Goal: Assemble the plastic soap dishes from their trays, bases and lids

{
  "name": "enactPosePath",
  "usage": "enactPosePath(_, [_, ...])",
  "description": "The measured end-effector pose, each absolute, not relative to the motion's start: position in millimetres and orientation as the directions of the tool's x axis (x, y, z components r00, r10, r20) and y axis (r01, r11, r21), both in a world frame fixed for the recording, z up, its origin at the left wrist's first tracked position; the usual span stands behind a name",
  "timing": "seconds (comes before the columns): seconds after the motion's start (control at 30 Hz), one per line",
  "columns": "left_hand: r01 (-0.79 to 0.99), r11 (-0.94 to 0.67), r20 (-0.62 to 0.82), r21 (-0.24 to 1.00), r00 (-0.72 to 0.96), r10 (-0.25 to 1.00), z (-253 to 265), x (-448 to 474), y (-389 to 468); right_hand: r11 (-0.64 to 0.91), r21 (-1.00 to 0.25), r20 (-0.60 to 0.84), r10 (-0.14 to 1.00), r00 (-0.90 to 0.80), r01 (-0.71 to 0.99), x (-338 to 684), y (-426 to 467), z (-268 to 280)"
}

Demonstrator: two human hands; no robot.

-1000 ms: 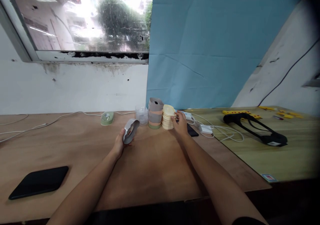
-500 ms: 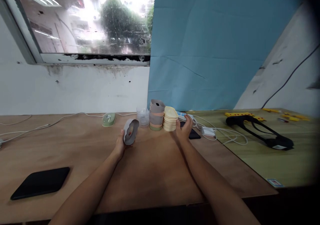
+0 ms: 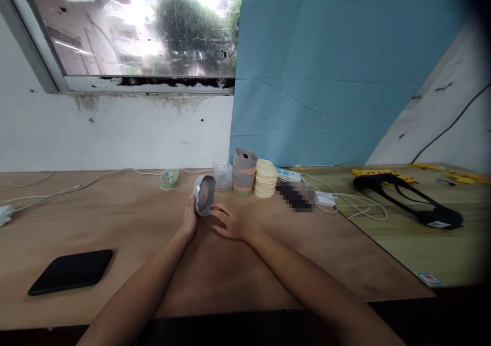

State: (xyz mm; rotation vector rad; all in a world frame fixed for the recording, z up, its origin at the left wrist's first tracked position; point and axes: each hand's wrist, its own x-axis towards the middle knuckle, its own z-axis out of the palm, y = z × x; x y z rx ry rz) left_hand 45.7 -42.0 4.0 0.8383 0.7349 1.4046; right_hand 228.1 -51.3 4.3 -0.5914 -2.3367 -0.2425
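My left hand [image 3: 189, 219] grips a hollow grey plastic piece [image 3: 198, 195] by its left side, tilted so its opening faces right. Close to that piece's lower right edge is my right hand [image 3: 232, 224], its fingers spread; whether a fingertip touches the edge I cannot tell. Behind them stands a tall stack of grey, peach and green cup-like pieces [image 3: 243, 177]. To its right is a stack of cream-coloured pieces [image 3: 265, 179], and to its left some clear plastic cups [image 3: 223, 176]. A small green rounded piece [image 3: 170, 179] lies farther left by the wall.
A flat black object [image 3: 71, 272] lies at the left front of the brown tabletop [image 3: 126, 223]. White cables run along the back. At the right are a white adapter [image 3: 325, 198], a black strap-like frame [image 3: 406, 202] and yellow parts [image 3: 383, 174]. A blurred patch covers a dark item.
My right hand has moved left from beside the cream stack to the grey piece in my left hand. That piece has turned somewhat more upright. The view has shifted slightly.
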Motion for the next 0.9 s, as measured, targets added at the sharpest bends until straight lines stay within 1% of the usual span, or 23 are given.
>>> enactPosePath(0.07, [-0.511,-0.002,0.055,0.86,0.089,0.995,2,49,-44,0.888,0.007,0.623,0.355,-0.697,0.459,225,-50,3])
enactPosePath(0.13, [-0.463,-0.01,0.075,0.886,0.121,0.99,-2,51,-44,0.881,0.0,0.604,0.377,-0.702,0.473,228,-47,2])
enactPosePath(0.3, [-0.288,-0.125,0.17,0.949,0.14,0.975,-9,51,-41,0.871,0.02,0.632,0.369,-0.681,0.491,236,-42,1])
enactPosePath(0.43, [-0.17,-0.182,0.206,0.968,0.132,0.97,-7,46,-41,0.877,0.001,0.66,0.36,-0.659,0.481,237,-42,2])
enactPosePath(0.53, [-0.094,-0.215,0.223,0.972,0.094,0.97,-5,44,-43,0.869,0.005,0.685,0.358,-0.635,0.495,239,-41,3])
enactPosePath(0.63, [-0.048,-0.22,0.223,0.974,0.054,0.973,-3,43,-45,0.878,0.044,0.681,0.323,-0.657,0.477,241,-42,3])
enactPosePath(0.73, [0.002,-0.252,0.252,0.968,0.043,0.967,1,44,-47,0.883,0.077,0.676,0.295,-0.675,0.463,241,-44,4])
enactPosePath(0.9, [0.019,-0.292,0.288,0.956,0.121,0.95,8,43,-52,0.874,0.052,0.683,0.322,-0.656,0.483,243,-46,7])
